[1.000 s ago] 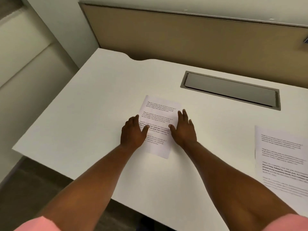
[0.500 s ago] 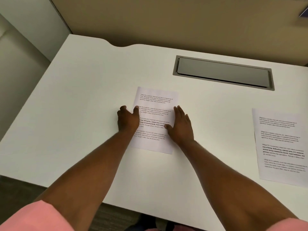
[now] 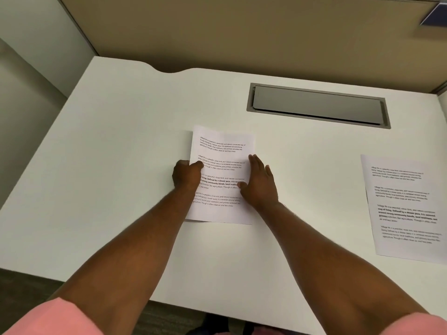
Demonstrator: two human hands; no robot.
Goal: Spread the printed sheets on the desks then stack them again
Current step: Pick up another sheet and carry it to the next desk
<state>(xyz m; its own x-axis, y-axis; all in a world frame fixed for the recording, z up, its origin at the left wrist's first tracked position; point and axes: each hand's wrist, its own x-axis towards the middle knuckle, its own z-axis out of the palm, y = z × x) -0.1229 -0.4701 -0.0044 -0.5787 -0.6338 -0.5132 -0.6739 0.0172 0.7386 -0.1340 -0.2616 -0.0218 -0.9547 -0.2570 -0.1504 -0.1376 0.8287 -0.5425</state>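
Observation:
A printed sheet lies in the middle of the white desk. My left hand pinches its left edge, fingers curled under and thumb on top, and that edge is lifted slightly. My right hand rests flat on the sheet's right side, fingers stretched out and thumb on the text. A second printed sheet lies flat at the desk's right edge, away from both hands.
A grey recessed cable flap is set into the desk behind the sheets. A tan partition panel stands along the back. The desk's front edge runs close to my body, with dark floor below.
My left hand slid from on top of the sheet to its left edge and curled around it. The right hand stayed pressed on the sheet. The camera tilted closer.

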